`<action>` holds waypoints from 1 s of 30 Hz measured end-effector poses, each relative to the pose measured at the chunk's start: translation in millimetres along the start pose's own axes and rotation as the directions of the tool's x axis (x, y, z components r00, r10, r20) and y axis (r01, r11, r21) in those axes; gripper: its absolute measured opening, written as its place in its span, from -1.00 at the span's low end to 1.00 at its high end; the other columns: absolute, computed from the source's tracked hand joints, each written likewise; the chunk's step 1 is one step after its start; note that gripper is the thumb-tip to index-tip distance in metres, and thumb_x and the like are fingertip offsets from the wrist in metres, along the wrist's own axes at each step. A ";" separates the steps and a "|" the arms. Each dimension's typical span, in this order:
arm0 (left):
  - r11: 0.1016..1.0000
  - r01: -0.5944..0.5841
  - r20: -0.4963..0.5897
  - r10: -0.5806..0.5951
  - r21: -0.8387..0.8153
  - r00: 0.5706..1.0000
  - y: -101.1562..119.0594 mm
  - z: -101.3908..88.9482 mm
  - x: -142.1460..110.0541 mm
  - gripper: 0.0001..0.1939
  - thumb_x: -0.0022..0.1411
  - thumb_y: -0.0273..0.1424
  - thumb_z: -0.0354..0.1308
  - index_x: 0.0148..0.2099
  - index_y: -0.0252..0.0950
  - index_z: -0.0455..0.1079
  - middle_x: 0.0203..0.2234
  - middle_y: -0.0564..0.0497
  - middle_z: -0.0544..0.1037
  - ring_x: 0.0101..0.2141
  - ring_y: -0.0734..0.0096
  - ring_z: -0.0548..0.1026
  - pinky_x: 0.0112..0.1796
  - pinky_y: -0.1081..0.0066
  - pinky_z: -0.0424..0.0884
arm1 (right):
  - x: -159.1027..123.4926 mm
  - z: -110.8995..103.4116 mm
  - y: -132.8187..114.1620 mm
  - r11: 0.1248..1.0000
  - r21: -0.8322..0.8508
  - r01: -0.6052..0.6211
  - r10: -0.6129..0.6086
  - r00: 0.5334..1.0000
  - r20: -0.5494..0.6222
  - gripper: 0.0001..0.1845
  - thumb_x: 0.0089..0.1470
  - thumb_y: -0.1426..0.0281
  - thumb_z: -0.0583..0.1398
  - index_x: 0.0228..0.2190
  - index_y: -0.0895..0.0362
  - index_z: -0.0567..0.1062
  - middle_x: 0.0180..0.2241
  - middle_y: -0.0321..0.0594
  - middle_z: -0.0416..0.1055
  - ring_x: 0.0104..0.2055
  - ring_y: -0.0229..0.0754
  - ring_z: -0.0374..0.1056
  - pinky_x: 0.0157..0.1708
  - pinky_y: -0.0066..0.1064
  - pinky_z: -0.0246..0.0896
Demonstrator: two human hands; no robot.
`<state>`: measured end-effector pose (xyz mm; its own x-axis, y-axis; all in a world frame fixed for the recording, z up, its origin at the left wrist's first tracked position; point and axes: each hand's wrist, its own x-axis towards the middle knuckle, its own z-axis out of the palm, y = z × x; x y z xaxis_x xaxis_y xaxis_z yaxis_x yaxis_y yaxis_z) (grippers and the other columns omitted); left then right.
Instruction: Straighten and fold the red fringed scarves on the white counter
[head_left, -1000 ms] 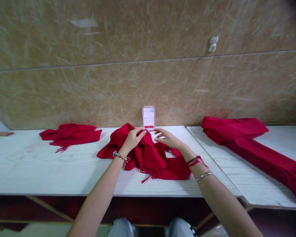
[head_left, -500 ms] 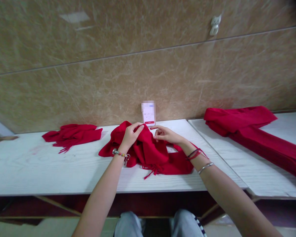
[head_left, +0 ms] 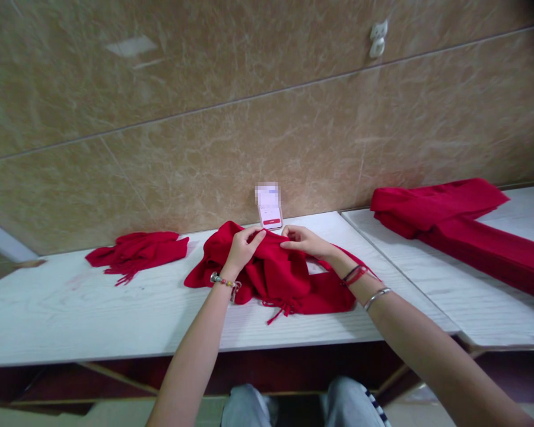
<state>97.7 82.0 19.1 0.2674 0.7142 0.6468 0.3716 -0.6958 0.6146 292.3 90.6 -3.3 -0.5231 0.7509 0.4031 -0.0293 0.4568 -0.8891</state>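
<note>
A red fringed scarf (head_left: 276,279) lies bunched on the white tabletop (head_left: 115,320) in front of me, its tassels toward the near edge. My left hand (head_left: 242,249) pinches the scarf's upper edge between thumb and fingers. Just to the right, my right hand (head_left: 306,242) has its thumb and bent forefinger closed on the same edge, so a short stretch of cloth spans between the two. The rest of the scarf trails right beneath my right wrist.
A phone (head_left: 270,213) leans on the marbled wall behind the scarf. To the left lies a crumpled red fringed scarf (head_left: 142,255); to the right, folded red cloth (head_left: 440,207) crosses the adjoining tabletop. A small white cat-shaped hook (head_left: 378,39) is on the wall.
My right hand, earlier held just off the cloth with its forefinger extended, has closed on the scarf's edge. My left hand keeps its pinch. The whole view has shifted and tilted slightly.
</note>
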 end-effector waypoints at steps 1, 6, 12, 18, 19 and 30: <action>1.000 0.011 -0.005 -0.011 -0.004 1.000 -0.7 -0.1 0.2 -0.79 0.15 -0.28 0.05 -0.35 -0.32 0.39 -0.42 0.01 0.52 -0.35 0.37 0.46 -0.28 0.45 0.36 | -0.5 -2.6 -1.2 0.999 -0.047 0.008 -0.008 1.000 -0.011 -0.67 -0.14 0.16 0.23 -0.46 0.13 0.29 -0.51 -0.35 0.29 -0.46 -0.29 0.24 -0.43 -0.44 0.16; 0.998 0.042 -0.070 -0.045 -0.035 0.997 -5.3 -4.4 2.7 -0.78 0.13 -0.25 0.05 -0.36 -0.31 0.38 -0.45 0.03 0.50 -0.38 0.39 0.44 -0.34 0.48 0.34 | -5.9 -21.7 -7.3 0.830 -0.556 -0.039 0.025 0.999 -0.032 -0.72 -0.04 0.26 0.15 -0.28 0.16 0.44 -0.43 -0.24 0.43 -0.40 -0.22 0.29 -0.38 -0.44 0.13; 0.996 0.089 -0.322 -0.080 0.012 0.943 -21.4 -27.0 8.8 -0.77 0.11 -0.25 0.06 -0.41 -0.31 0.37 -0.49 0.05 0.47 -0.40 0.40 0.41 -0.34 0.49 0.30 | -11.1 -40.8 -12.3 0.485 -0.853 -0.191 0.109 0.981 -0.157 -0.82 -0.01 0.43 0.10 -0.47 0.19 0.50 -0.51 -0.21 0.46 -0.52 -0.27 0.25 -0.50 -0.50 0.04; 0.984 0.170 -0.472 -0.129 0.046 0.872 -35.0 -43.1 13.0 -0.76 0.06 -0.23 0.06 -0.42 -0.32 0.37 -0.52 0.04 0.46 -0.43 0.40 0.39 -0.35 0.47 0.28 | -13.4 -49.4 -17.0 0.436 -0.848 -0.301 0.075 0.951 -0.299 -0.81 -0.05 0.40 0.16 -0.34 0.17 0.49 -0.38 -0.17 0.49 -0.38 -0.22 0.33 -0.41 -0.51 0.09; 0.983 0.176 -0.492 -0.126 0.058 0.862 -35.3 -44.5 12.9 -0.76 0.06 -0.23 0.06 -0.42 -0.32 0.37 -0.52 0.04 0.46 -0.43 0.40 0.39 -0.35 0.47 0.28 | -14.4 -51.2 -15.6 0.390 -0.867 -0.310 0.120 0.951 -0.286 -0.82 -0.08 0.42 0.17 -0.35 0.17 0.50 -0.38 -0.15 0.49 -0.37 -0.21 0.34 -0.41 -0.50 0.09; 0.963 0.259 -0.818 -0.087 0.077 0.569 -37.4 -65.8 11.3 -0.82 0.05 -0.31 0.04 -0.45 -0.32 0.34 -0.52 0.05 0.43 -0.42 0.41 0.37 -0.31 0.45 0.28 | -22.6 -64.4 -21.2 0.386 -0.662 -0.642 -0.209 0.638 -0.741 -0.71 -0.17 0.55 0.04 -0.33 0.16 0.41 -0.33 -0.07 0.43 -0.29 -0.08 0.30 -0.37 -0.38 0.09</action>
<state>28.4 111.1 33.2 -0.6075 0.4048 0.6835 0.4955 -0.4794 0.7243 359.6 94.7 20.5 0.3034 0.7369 0.6041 0.8887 0.0099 -0.4584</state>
